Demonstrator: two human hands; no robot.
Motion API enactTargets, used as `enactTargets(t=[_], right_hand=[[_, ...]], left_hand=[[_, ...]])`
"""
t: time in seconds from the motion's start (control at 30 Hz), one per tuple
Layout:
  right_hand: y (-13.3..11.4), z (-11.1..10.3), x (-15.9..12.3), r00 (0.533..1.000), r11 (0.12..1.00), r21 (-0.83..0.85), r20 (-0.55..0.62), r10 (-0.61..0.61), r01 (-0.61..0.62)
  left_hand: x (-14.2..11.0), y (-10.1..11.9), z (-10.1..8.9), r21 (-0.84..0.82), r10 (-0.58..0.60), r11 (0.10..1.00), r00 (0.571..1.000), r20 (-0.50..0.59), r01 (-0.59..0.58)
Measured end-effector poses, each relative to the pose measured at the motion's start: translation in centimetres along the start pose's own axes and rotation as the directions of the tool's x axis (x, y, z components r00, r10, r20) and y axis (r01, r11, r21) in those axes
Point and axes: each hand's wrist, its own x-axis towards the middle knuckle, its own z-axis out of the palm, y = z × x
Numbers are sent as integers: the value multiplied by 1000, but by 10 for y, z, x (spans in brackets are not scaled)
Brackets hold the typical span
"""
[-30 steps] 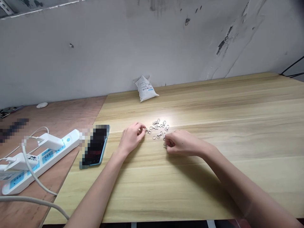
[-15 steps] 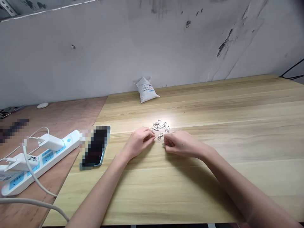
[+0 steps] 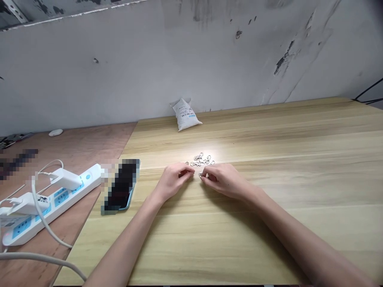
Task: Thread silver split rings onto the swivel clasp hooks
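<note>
A loose cluster of small silver swivel clasps and split rings [image 3: 200, 160] lies on the pale wood-grain table [image 3: 239, 231], just beyond my hands. My right hand [image 3: 223, 181] pinches a small silver clasp [image 3: 201, 174] between its fingertips. My left hand [image 3: 175, 182] sits just to the left, its fingertips curled together and almost touching the clasp. Whatever lies inside those left fingers is hidden.
A phone [image 3: 121, 187] lies left of my hands. Further left, on a plywood surface [image 3: 80, 147], is a white power strip [image 3: 56, 203] with plugged-in chargers and cables. A white printed sack [image 3: 185, 114] leans against the wall.
My hands have moved closer together, now meeting just in front of the metal cluster. The small clasp has come up between my fingers, and the view has shifted slightly.
</note>
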Motion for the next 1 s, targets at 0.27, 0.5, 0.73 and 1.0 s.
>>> enactTargets(t=[0.27, 0.5, 0.73, 1.0], right_hand=[[3, 9, 0, 988, 996, -13, -129, -85, 84], [5, 9, 2, 974, 997, -43, -215, -74, 66], [6, 8, 5, 944, 991, -47, -302, -133, 125], [8, 12, 4, 958, 986, -83, -234, -163, 148]], left_hand=[[-3, 4, 1, -55, -83, 995, 996, -32, 81], [-1, 4, 0, 74, 52, 996, 997, -58, -48], [-1, -2, 1, 199, 71, 978, 998, 3, -70], [-3, -4, -2, 311, 94, 943, 992, 82, -115]])
